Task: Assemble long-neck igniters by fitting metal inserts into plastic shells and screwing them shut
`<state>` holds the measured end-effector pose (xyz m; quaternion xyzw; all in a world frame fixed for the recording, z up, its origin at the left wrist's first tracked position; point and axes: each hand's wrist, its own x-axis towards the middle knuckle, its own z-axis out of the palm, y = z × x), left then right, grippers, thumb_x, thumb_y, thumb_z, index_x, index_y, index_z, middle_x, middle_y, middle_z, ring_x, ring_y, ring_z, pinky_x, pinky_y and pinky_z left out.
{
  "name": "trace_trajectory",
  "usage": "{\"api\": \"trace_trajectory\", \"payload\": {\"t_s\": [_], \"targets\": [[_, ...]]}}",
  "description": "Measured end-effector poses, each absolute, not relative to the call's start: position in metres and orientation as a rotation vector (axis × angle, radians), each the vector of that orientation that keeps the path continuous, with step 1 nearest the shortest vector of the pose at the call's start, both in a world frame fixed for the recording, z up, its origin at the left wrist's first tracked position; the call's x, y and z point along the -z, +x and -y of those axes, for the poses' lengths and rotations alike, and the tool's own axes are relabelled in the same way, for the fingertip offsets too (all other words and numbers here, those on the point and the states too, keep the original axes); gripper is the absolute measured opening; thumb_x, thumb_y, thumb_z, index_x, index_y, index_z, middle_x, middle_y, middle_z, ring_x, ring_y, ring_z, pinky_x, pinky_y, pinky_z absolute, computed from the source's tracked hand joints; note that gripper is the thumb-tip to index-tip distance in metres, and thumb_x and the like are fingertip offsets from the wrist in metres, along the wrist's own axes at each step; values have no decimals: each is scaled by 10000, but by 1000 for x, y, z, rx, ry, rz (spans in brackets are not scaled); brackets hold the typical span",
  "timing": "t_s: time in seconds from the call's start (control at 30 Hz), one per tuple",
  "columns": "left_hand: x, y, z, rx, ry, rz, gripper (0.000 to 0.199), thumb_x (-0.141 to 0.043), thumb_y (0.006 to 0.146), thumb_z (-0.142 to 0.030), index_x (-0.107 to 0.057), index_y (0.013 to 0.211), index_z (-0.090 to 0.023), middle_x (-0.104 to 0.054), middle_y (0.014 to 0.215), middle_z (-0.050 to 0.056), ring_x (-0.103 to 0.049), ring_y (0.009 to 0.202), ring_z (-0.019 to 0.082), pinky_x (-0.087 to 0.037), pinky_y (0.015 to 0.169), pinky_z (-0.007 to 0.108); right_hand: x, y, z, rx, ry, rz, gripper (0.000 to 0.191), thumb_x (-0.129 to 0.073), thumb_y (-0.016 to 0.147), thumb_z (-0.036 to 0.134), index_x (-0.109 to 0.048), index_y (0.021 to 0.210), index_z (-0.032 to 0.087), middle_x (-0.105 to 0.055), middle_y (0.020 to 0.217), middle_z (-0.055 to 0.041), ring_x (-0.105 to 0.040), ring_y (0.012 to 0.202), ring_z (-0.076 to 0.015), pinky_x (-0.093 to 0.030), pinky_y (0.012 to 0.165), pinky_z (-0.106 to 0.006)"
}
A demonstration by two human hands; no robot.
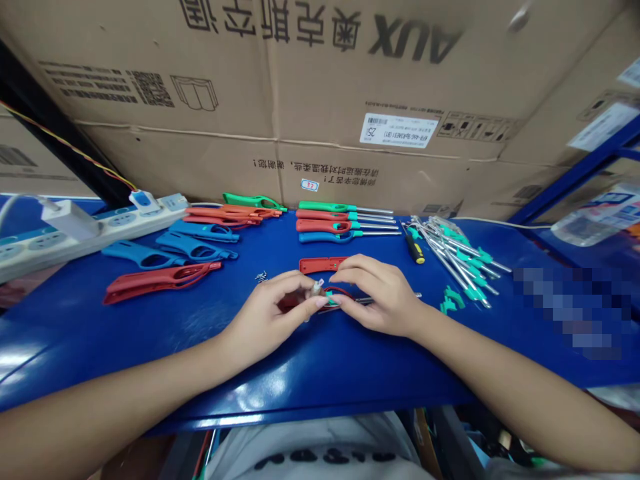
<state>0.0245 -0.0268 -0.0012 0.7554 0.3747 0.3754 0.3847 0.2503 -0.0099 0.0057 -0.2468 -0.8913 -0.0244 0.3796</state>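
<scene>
My left hand (275,307) is closed, pinching a small whitish, partly clear lighter insert (318,287) between thumb and fingers. Close beside it, my right hand (377,293) has its thumb and fingertips drawn together at the same spot; what they grip is hidden. Under both hands lies a red lighter part (342,291), with a metal tube (367,301) running out to the right beneath my right fingers. Just behind the hands is a red lighter shell half (320,265), lying flat. A small pile of screws (261,275) rests left of it.
Blue lighter shells (143,253), red shells (157,283) and orange ones lie left. Assembled lighters (325,237) line the back. Right are metal tubes with green pieces (450,253), a screwdriver (415,248) and loose green triggers (451,299). Power strips (110,227) and a carton (320,100) stand behind.
</scene>
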Motion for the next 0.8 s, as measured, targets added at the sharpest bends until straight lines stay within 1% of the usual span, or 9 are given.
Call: {"api": "trace_trajectory", "payload": {"t_s": [0.13, 0.23, 0.37, 0.47, 0.57, 0.7, 0.8], "targets": [[2, 23, 27, -966, 2073, -932, 132, -683, 924, -302, -709, 908, -174, -642, 859, 9, -587, 742, 116, -473, 676, 227, -5, 250, 10, 92, -616, 2311, 191, -607, 962, 277, -598, 1144, 218, -721, 1067, -94, -694, 993, -196, -582, 788, -312], [3, 22, 28, -946, 2095, -917, 132, -682, 928, -303, -720, 941, -178, -635, 868, 7, -557, 700, 102, -455, 638, 217, -4, 251, 9, 88, -606, 2358, 138, -598, 971, 261, -612, 1098, 208, -711, 1046, -85, -686, 979, -182, -564, 787, -294], [3, 22, 28, -931, 2108, -927, 137, -697, 917, -307, -717, 925, -171, -631, 862, 6, -533, 656, 94, -438, 598, 213, -5, 251, 9, 71, -583, 2398, 75, -589, 975, 242, -616, 1030, 197, -699, 989, -74, -674, 927, -170, -538, 755, -280], [3, 22, 27, -927, 2127, -939, 128, -707, 909, -299, -719, 913, -171, -634, 851, 5, -538, 665, 99, -438, 606, 216, -6, 250, 10, 80, -543, 2412, 60, -578, 979, 227, -618, 1003, 190, -697, 961, -71, -669, 888, -166, -522, 735, -274], [5, 22, 27, -917, 2145, -932, 121, -711, 907, -293, -726, 912, -172, -636, 842, 4, -549, 676, 101, -440, 613, 216, -7, 250, 11, 85, -529, 2432, 83, -543, 994, 225, -620, 992, 192, -700, 955, -70, -661, 865, -161, -514, 727, -273], [7, 21, 26, -942, 2163, -934, 99, -707, 909, -265, -737, 967, -190, -667, 868, 6, -573, 694, 105, -461, 642, 222, -6, 251, 10, 103, -540, 2433, 99, -539, 996, 233, -627, 984, 189, -704, 951, -68, -656, 852, -155, -506, 723, -267], [7, 21, 26, -964, 2161, -929, 112, -698, 916, -250, -738, 1010, -205, -707, 925, 9, -606, 727, 108, -483, 667, 221, -5, 252, 9, 117, -551, 2416, 89, -568, 983, 239, -633, 978, 178, -703, 948, -67, -659, 863, -157, -498, 723, -263]]}}
